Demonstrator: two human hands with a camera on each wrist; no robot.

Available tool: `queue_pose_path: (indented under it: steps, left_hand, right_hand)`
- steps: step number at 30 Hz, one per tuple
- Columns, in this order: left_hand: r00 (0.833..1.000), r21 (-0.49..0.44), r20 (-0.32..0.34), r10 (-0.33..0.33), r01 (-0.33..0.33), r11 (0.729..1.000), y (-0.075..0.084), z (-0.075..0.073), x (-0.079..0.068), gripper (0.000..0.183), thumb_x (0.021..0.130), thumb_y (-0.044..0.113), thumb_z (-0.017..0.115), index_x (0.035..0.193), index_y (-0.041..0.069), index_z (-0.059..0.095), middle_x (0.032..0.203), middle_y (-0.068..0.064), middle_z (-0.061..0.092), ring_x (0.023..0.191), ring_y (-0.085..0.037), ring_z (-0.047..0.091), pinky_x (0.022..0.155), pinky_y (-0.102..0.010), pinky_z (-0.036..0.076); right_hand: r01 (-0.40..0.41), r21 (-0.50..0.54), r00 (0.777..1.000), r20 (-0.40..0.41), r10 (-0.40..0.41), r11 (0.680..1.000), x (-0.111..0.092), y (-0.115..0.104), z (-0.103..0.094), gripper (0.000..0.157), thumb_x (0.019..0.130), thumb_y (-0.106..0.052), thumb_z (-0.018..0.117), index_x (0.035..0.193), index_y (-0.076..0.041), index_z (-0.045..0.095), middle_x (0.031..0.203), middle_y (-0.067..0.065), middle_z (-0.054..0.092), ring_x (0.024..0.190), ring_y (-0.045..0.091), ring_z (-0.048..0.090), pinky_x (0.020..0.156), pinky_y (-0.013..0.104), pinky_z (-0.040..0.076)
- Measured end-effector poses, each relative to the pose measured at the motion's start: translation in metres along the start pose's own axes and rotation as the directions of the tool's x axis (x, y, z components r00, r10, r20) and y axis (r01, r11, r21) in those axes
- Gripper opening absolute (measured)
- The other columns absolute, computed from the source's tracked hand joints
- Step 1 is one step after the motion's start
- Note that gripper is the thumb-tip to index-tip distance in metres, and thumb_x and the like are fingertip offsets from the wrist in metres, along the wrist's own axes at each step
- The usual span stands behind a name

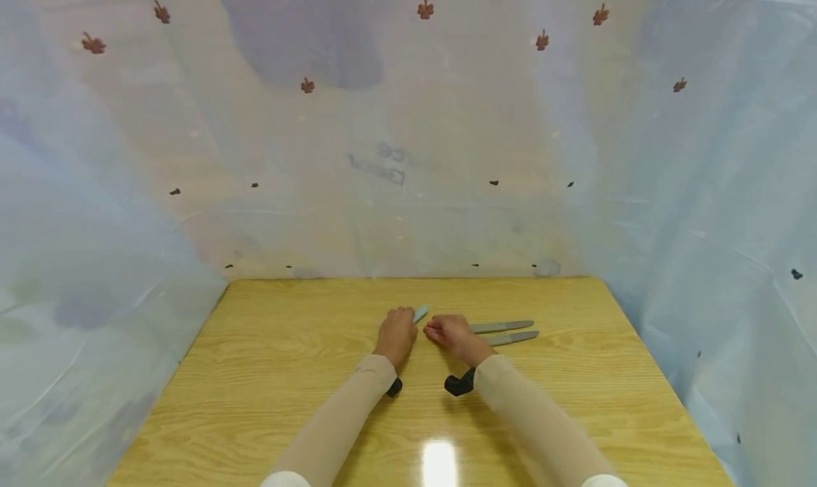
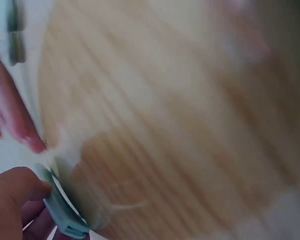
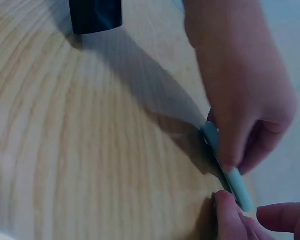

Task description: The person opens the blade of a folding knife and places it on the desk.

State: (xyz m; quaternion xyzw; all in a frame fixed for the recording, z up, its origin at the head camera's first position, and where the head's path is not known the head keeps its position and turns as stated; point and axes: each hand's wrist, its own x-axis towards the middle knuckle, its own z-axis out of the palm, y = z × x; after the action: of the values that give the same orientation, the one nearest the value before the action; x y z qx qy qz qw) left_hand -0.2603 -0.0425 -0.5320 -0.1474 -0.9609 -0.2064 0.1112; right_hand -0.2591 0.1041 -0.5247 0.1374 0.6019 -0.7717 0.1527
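Note:
My left hand (image 1: 396, 334) pinches a pale teal folding knife (image 3: 238, 187) between thumb and fingers, low over the table. A slot runs along its handle in the left wrist view, and one end sticks out beyond the fingers in the head view. Close to the other end is my right hand (image 1: 454, 334), its thumb and fingers (image 3: 227, 215) apart on either side of the handle's tip. Two knives with green handles and grey blades, an upper knife (image 1: 504, 327) and a lower knife (image 1: 513, 338), lie just right of that hand, their handle ends partly hidden behind it.
The wooden table (image 1: 287, 373) has its far edge against a pale plastic sheet (image 1: 396, 239), which also hangs at both sides. Black wrist gear (image 1: 461, 383) juts out beneath the right wrist. A bright reflection lies on the near tabletop.

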Motion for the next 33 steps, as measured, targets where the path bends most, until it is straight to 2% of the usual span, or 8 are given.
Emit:
queue_pose_path:
  steps: [5, 9, 13, 16, 22, 24, 28, 33]
  left_hand:
    - [0.999, -0.147, 0.029, -0.043, 0.046, 0.988, -0.004, 0.006, -0.001, 0.002, 0.085, 0.003, 0.064, 0.083, 0.001, 0.063, 0.073, -0.006, 0.057, 0.065, -0.019, 0.053, 0.056, -0.032, 0.045]
    - [0.994, -0.352, 0.053, -0.095, 0.108, 0.930, -0.006, 0.009, -0.003, 0.007, 0.086, 0.003, 0.063, 0.090, -0.001, 0.066, 0.078, -0.008, 0.062, 0.069, -0.018, 0.055, 0.061, -0.032, 0.048]
    - [0.979, -0.581, 0.132, -0.156, 0.204, 0.788, -0.008, 0.011, -0.004, 0.014, 0.088, 0.006, 0.062, 0.098, -0.003, 0.067, 0.085, -0.009, 0.066, 0.073, -0.016, 0.060, 0.062, -0.028, 0.051]
    - [0.958, -0.707, 0.200, -0.205, 0.287, 0.647, -0.007, 0.009, -0.005, 0.020, 0.089, 0.008, 0.062, 0.105, -0.004, 0.065, 0.091, -0.010, 0.066, 0.078, -0.016, 0.062, 0.065, -0.027, 0.053]
    - [0.922, -0.850, 0.318, -0.220, 0.380, 0.364, -0.003, 0.001, -0.009, 0.028, 0.093, 0.012, 0.059, 0.115, -0.005, 0.061, 0.103, -0.015, 0.065, 0.089, -0.021, 0.064, 0.072, -0.031, 0.055]
    - [0.916, -0.871, 0.350, -0.194, 0.395, 0.294, 0.001, -0.007, -0.013, 0.031, 0.094, 0.013, 0.057, 0.118, -0.006, 0.058, 0.105, -0.018, 0.064, 0.092, -0.024, 0.064, 0.077, -0.035, 0.054]
    - [0.903, -0.882, 0.406, -0.142, 0.428, 0.199, 0.012, -0.027, -0.019, 0.034, 0.094, 0.011, 0.056, 0.121, -0.009, 0.055, 0.109, -0.020, 0.062, 0.102, -0.029, 0.060, 0.087, -0.041, 0.049]
    - [0.899, -0.887, 0.415, -0.138, 0.434, 0.159, 0.017, -0.023, -0.020, 0.036, 0.093, 0.014, 0.059, 0.121, -0.008, 0.056, 0.109, -0.016, 0.063, 0.101, -0.027, 0.061, 0.090, -0.042, 0.048]
  right_hand:
    - [-0.004, 0.052, 1.000, 0.001, 0.004, 0.999, 0.006, 0.010, 0.005, 0.040, 0.095, 0.005, 0.042, 0.133, 0.017, 0.035, 0.120, 0.032, 0.051, 0.101, 0.029, 0.061, 0.088, 0.033, 0.049]
    - [-0.004, 0.075, 1.000, -0.014, 0.005, 0.997, 0.005, 0.015, 0.005, 0.037, 0.096, 0.004, 0.042, 0.129, 0.018, 0.039, 0.114, 0.031, 0.055, 0.097, 0.028, 0.063, 0.087, 0.034, 0.049]
    - [0.012, 0.059, 1.000, 0.001, -0.012, 0.998, 0.001, 0.015, 0.004, 0.034, 0.096, 0.001, 0.045, 0.125, 0.018, 0.044, 0.108, 0.027, 0.059, 0.095, 0.026, 0.063, 0.088, 0.035, 0.049]
    - [0.035, 0.054, 0.999, 0.023, -0.037, 0.998, -0.002, 0.013, 0.002, 0.033, 0.097, -0.003, 0.048, 0.124, 0.016, 0.048, 0.105, 0.022, 0.062, 0.092, 0.023, 0.064, 0.088, 0.035, 0.049]
    - [0.097, 0.056, 0.993, 0.068, -0.101, 0.994, -0.007, 0.008, -0.003, 0.034, 0.096, -0.007, 0.051, 0.123, 0.013, 0.050, 0.105, 0.017, 0.063, 0.091, 0.018, 0.063, 0.088, 0.034, 0.049]
    - [0.114, 0.052, 0.991, 0.062, -0.117, 0.992, -0.011, 0.006, -0.003, 0.034, 0.095, -0.008, 0.053, 0.122, 0.012, 0.051, 0.104, 0.016, 0.064, 0.089, 0.018, 0.063, 0.086, 0.033, 0.051]
    - [0.144, 0.062, 0.988, 0.039, -0.146, 0.988, -0.017, 0.003, -0.005, 0.033, 0.093, -0.010, 0.056, 0.120, 0.010, 0.054, 0.094, 0.010, 0.065, 0.082, 0.014, 0.062, 0.076, 0.027, 0.053]
    - [0.209, 0.062, 0.978, -0.004, -0.209, 0.976, -0.027, 0.001, -0.009, 0.034, 0.091, -0.012, 0.061, 0.116, 0.011, 0.056, 0.088, 0.005, 0.065, 0.077, 0.012, 0.061, 0.071, 0.024, 0.053]
